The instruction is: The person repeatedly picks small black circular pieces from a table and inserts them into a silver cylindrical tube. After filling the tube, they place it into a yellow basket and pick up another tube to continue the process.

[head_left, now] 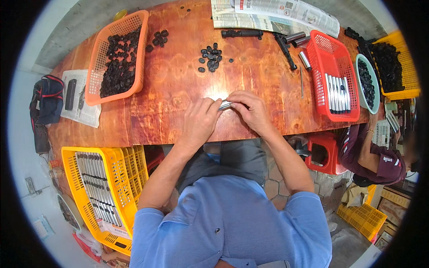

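Observation:
Near the front edge of the table, my left hand (200, 119) is closed around a short silver metal tube (225, 105). My right hand (251, 112) pinches the tube's other end with thumb and fingertips. Whether a small black part is between those fingertips cannot be made out. Farther back lies a loose group of small black oval caps (211, 58). To the right, a red basket (352, 117) holds several silver tubes (338, 91) with black ends.
An orange basket (93, 91) of black caps stands left on the wooden table (170, 89). Below it, a yellow crate (117, 167) holds rows of tubes. Newspapers (286, 18) and black rods (241, 34) lie at the back. A co-worker (368, 154) sits right, beside a pale green bowl (374, 107).

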Demonstrator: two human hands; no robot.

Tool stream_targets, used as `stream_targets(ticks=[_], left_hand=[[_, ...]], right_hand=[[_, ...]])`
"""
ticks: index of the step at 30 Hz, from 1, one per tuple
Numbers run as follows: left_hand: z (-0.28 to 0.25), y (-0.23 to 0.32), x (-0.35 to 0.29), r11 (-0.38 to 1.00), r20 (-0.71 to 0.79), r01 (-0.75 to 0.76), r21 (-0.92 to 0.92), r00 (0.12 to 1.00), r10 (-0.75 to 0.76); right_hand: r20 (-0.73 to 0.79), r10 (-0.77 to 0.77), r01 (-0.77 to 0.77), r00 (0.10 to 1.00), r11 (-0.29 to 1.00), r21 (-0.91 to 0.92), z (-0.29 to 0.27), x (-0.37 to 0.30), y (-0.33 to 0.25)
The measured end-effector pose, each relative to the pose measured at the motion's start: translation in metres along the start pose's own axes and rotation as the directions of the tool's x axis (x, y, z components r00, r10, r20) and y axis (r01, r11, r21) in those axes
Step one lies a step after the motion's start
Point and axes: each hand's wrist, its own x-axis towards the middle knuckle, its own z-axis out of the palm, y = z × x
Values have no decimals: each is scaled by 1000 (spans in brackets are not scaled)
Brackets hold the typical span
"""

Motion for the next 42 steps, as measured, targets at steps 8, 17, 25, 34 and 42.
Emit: stream_targets(ticks=[8, 17, 25, 34, 42], left_hand=[[2, -8, 2, 997, 3, -6, -76, 1000, 6], [-2, -16, 9, 992, 75, -23, -123, 997, 33], [0, -20, 11, 985, 106, -19, -171, 994, 38], [-2, -20, 18, 981, 93, -37, -192, 994, 56], [6, -20, 11, 987, 6, -87, -136, 996, 89]], right_hand=[[-99, 38, -78, 994, 896, -436, 14, 51, -17], [-178, -93, -35, 980, 794, -607, 37, 57, 10], [-168, -60, -52, 984, 804, -592, 37, 54, 8], [-132, -121, 20, 984, 806, -591, 37, 56, 8], [-136, -104, -5, 985, 778, -628, 37, 53, 11]])
